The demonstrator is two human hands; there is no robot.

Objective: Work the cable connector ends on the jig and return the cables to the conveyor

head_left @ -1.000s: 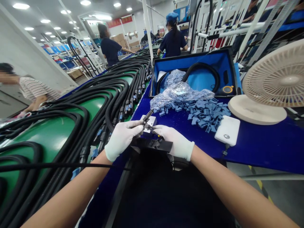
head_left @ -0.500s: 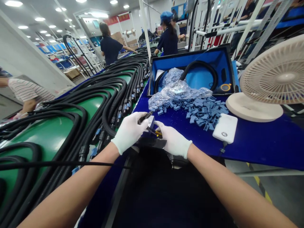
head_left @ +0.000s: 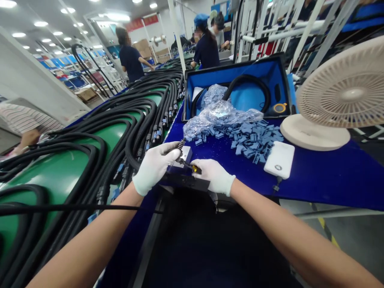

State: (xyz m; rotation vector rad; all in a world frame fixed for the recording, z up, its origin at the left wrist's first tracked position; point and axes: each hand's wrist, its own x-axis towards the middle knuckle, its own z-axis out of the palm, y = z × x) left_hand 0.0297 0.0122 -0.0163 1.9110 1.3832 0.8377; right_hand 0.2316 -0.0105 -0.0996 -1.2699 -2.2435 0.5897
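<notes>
My white-gloved left hand (head_left: 156, 166) is closed around a black ribbed connector piece (head_left: 181, 145), which sticks up past the thumb. My right hand (head_left: 212, 175), gloved too, grips a screwdriver (head_left: 195, 169) with a yellow and black handle. The screwdriver's dark shaft points left toward the connector piece; whether its tip touches is hidden by the left fingers. Just behind the hands stands a grey metal block (head_left: 186, 154) with a hole. A black plate (head_left: 192, 183) lies below the hands at the table edge.
Many blue plastic clips (head_left: 250, 138) lie piled beside a clear plastic bag (head_left: 220, 116). Behind is a blue bin (head_left: 240, 100). A white power bank (head_left: 280, 160) and a beige fan (head_left: 315, 132) stand right. Black hoses (head_left: 126, 132) cover the green table at left. Several people work beyond.
The right hand has drawn down and closed on the screwdriver, whose handle and shaft now show more plainly. The left hand still holds the ribbed piece. The whole view has shifted slightly.
</notes>
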